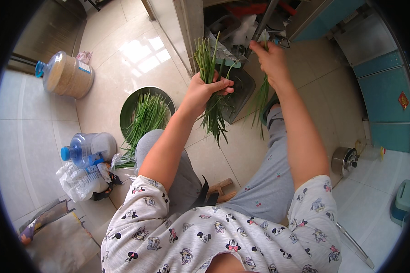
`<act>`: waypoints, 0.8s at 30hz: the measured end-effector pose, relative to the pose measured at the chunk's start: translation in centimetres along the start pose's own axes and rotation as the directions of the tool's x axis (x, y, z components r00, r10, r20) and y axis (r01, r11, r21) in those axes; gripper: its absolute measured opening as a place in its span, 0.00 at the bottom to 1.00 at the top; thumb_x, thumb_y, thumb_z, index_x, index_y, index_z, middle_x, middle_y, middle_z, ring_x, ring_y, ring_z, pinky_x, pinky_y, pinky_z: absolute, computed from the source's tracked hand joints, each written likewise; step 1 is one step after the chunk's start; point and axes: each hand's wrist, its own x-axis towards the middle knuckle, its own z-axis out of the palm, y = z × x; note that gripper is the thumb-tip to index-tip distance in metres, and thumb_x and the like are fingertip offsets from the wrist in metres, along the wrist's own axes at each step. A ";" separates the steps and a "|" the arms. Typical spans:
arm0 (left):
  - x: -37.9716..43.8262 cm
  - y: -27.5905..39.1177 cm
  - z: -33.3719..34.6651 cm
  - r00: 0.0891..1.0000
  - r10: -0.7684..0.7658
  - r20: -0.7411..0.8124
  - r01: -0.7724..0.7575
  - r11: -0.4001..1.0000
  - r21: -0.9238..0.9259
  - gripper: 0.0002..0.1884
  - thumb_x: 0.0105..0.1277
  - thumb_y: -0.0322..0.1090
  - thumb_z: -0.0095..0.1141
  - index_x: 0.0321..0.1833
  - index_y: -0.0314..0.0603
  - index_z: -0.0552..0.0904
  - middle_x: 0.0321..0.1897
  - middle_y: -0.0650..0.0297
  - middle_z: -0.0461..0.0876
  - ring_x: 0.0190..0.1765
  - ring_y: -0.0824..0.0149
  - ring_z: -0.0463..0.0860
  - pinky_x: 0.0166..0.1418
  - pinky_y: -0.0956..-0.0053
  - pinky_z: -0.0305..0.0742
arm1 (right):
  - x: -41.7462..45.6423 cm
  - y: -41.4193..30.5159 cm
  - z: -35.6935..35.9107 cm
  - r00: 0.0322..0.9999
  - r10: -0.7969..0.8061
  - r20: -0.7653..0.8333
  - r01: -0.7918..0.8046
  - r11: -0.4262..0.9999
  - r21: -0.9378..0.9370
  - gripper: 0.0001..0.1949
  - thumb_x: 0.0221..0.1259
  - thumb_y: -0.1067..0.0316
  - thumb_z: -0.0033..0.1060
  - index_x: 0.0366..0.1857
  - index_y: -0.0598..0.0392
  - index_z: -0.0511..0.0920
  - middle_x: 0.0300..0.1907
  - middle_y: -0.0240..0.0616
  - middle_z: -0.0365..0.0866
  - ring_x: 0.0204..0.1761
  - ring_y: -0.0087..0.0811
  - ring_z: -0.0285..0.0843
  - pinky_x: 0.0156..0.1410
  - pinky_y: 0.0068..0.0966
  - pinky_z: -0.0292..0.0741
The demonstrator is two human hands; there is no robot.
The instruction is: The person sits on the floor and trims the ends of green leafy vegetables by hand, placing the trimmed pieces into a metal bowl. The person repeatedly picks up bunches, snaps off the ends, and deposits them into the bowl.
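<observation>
My left hand [205, 88] is wrapped around a bunch of Chinese chives [205, 58], its pale stem ends up and its green leaves hanging below. To the right, my right hand [271, 61] grips a thinner bunch of chives [263, 95], whose leaves trail down towards my right foot. Under and between my hands lies a dark dustpan [242, 92], with a few chive scraps near it. A round green basin [124, 119] on the floor to the left holds a heap of long chives [148, 112]. More chives spill over its near edge onto a clear plastic bag [121, 162].
A large plastic jug of grain [68, 75] and a blue-capped jug [94, 146] stand along the left wall, near a white plastic bag [82, 181]. Ahead is an open cabinet [225, 20] with clutter and a metal pole [264, 22]. A metal pot [343, 162] stands right.
</observation>
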 end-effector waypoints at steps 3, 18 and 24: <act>0.0 0.3 0.0 1.000 -0.008 -0.006 0.008 1.000 -0.011 0.11 0.62 0.22 0.58 0.33 0.41 0.67 0.37 0.52 0.81 0.38 0.64 0.85 0.38 0.77 0.80 | -0.8 -0.7 0.1 0.998 0.028 0.060 -0.025 0.998 -0.063 0.14 0.59 0.55 0.65 0.31 0.57 0.79 0.22 0.24 0.73 0.26 0.16 0.67 0.33 0.17 0.64; 0.2 0.7 0.4 1.000 -0.012 0.004 0.012 0.999 -0.046 0.12 0.62 0.23 0.58 0.33 0.41 0.66 0.38 0.51 0.81 0.37 0.64 0.85 0.37 0.78 0.80 | -1.0 0.6 1.7 0.998 -0.047 0.035 0.052 0.984 -0.172 0.14 0.65 0.57 0.57 0.28 0.57 0.77 0.18 0.22 0.69 0.20 0.13 0.58 0.23 0.16 0.54; 0.1 0.5 0.0 1.000 0.011 -0.003 -0.011 0.999 -0.044 0.12 0.62 0.23 0.58 0.31 0.41 0.66 0.36 0.52 0.82 0.37 0.64 0.85 0.37 0.78 0.80 | -1.4 -1.4 1.2 0.980 0.129 0.150 -0.114 0.988 -0.102 0.15 0.65 0.53 0.57 0.30 0.56 0.79 0.19 0.22 0.69 0.19 0.13 0.60 0.23 0.14 0.56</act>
